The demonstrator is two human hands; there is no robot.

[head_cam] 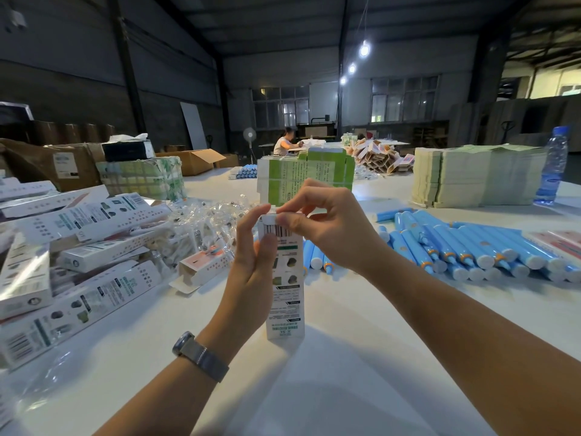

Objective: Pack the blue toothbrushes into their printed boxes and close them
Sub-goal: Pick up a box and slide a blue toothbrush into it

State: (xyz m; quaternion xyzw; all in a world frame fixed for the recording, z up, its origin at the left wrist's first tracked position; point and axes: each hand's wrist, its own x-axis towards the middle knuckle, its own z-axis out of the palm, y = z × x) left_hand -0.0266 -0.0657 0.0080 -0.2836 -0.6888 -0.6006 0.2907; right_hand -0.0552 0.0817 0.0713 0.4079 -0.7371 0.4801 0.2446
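A tall white printed box [286, 297] stands upright on the white table [314, 388] in front of me. My left hand [254, 265] wraps its left side, thumb at the top edge. My right hand [327, 225] pinches the top flap of the box with thumb and fingers. What is inside the box is hidden. Several blue toothbrushes [465, 247] with white caps and orange rings lie in a row to the right. One open empty box [204, 267] lies on its side left of centre.
A heap of printed boxes [78, 247] and clear plastic wrappers [201, 221] covers the left. Green flat cartons [306, 174] stand behind the hands, pale stacks [471, 177] and a water bottle [553, 165] at right. A person [284, 141] sits far back.
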